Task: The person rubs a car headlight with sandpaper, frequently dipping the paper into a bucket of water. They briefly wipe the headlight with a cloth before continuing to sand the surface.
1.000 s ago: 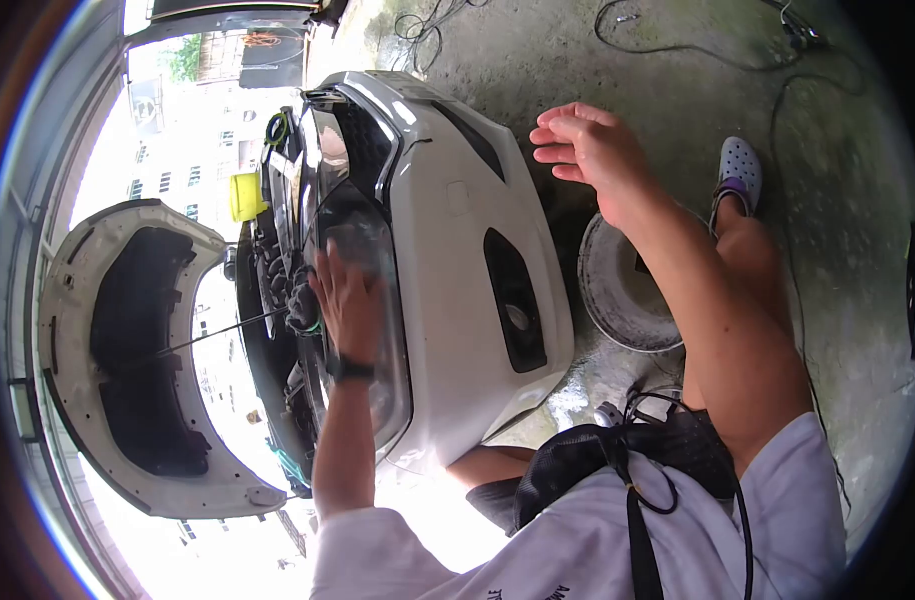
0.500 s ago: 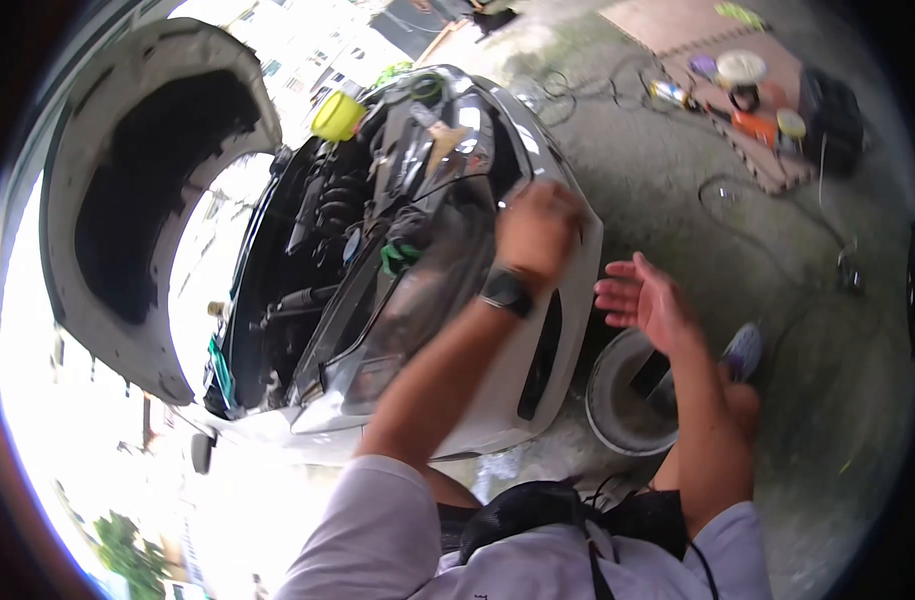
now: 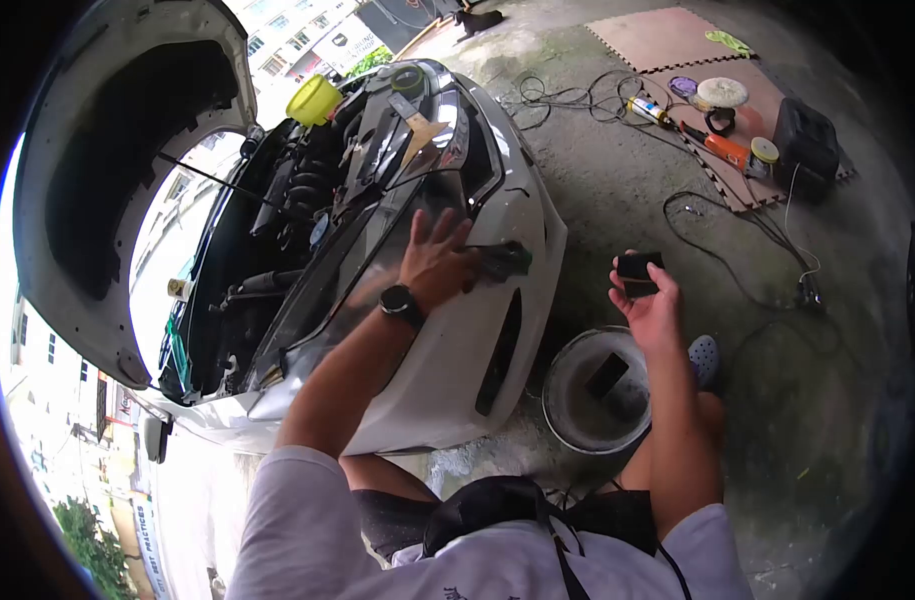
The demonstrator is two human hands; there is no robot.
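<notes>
My left hand (image 3: 435, 268), with a watch on its wrist, lies with fingers spread over the headlight (image 3: 445, 188) of a white car. A crumpled dark cloth with some green (image 3: 504, 262) rests on the bumper (image 3: 439, 372), right at that hand's thumb. Off to the right of the car, my right hand (image 3: 653, 310) is raised with its fingers around a black rectangular block (image 3: 637, 268). Below it stands a round pail (image 3: 551, 412) with another dark rectangular piece (image 3: 606, 376) inside.
The car's hood (image 3: 39, 215) is propped up over the engine bay. A yellow container (image 3: 313, 100) sits at its far edge. Foam mats (image 3: 667, 35), an orange power tool (image 3: 727, 150), a black case (image 3: 807, 140) and looping cables (image 3: 712, 270) lie on the floor.
My left hand has moved left onto the headlight. The dark cloth has shifted from the headlight to the bumper. My right hand, empty before, now holds the black block.
</notes>
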